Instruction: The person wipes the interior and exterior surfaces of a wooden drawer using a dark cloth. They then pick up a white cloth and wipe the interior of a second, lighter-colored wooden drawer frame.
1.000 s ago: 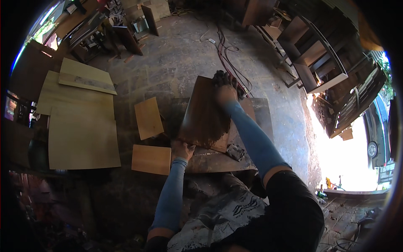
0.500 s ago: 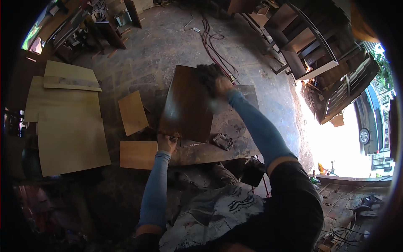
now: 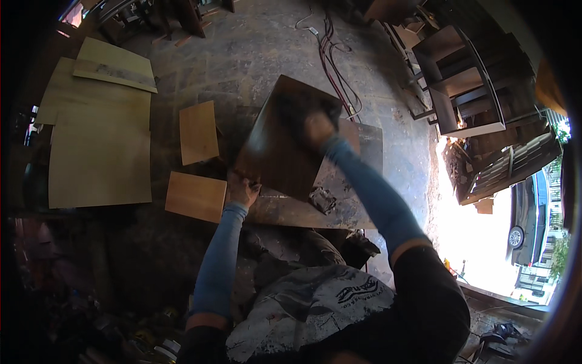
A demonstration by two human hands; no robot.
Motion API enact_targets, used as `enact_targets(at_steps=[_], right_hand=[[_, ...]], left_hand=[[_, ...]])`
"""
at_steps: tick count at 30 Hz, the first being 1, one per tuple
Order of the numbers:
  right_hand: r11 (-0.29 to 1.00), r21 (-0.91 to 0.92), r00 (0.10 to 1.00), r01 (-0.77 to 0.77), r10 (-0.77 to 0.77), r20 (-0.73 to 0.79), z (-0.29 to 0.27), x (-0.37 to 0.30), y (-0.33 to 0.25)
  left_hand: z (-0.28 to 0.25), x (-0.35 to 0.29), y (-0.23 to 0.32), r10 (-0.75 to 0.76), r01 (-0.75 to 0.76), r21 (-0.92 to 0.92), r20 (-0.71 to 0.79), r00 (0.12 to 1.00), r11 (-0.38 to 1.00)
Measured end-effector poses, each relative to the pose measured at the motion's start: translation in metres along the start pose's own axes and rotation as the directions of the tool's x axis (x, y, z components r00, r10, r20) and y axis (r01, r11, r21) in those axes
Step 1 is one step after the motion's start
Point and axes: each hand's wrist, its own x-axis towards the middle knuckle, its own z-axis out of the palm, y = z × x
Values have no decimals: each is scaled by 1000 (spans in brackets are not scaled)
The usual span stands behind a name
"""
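Note:
A dark brown wooden panel point(image 3: 276, 148) lies slanted on a stained low worktable point(image 3: 348, 182), its surface glossy at the left. My left hand point(image 3: 244, 192) grips the panel's near left corner, fingers bent round the edge. Over the far part of the panel is my right hand point(image 3: 319, 129), smeared by motion and closed on a dark wadded cloth point(image 3: 292, 110) that presses against the wood. Another crumpled dark rag point(image 3: 322, 200) rests on the table beside the panel's near right corner.
Two small light-brown boards point(image 3: 198, 133) point(image 3: 196, 196) sit left of the table. Large pale sheets point(image 3: 100, 161) lie further left. Reddish hoses and cables point(image 3: 330, 57) run over the floor beyond. A dark shelf unit point(image 3: 464, 85) stands at the far right, near a bright opening with a car point(image 3: 526, 221).
My right hand and the cloth have swept left from the panel's far right edge onto its face. The panel has turned slightly clockwise. My left hand stays at its corner, and the view has shifted.

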Motion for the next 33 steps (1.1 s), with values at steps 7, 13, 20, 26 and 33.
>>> enact_targets(at_steps=[7, 13, 20, 26, 33], right_hand=[[850, 325, 903, 415, -428, -32, -17, -10, -60], [983, 186, 990, 10, 15, -137, 42, 63, 66], [612, 737, 922, 286, -386, -38, -15, -60, -177], [279, 956, 954, -85, 299, -3, -73, -193, -190], [440, 118, 454, -890, 835, 311, 33, -457, -58]], left_hand=[[4, -45, 68, 375, -225, 716, -55, 925, 661], [30, -28, 74, 167, -73, 820, -29, 985, 568], [-11, -31, 5, 243, -276, 599, 138, 960, 752], [-40, -65, -57, -107, 72, 192, 180, 978, 979], [-97, -178, -217, -555, -180, 822, 508, 659, 539]])
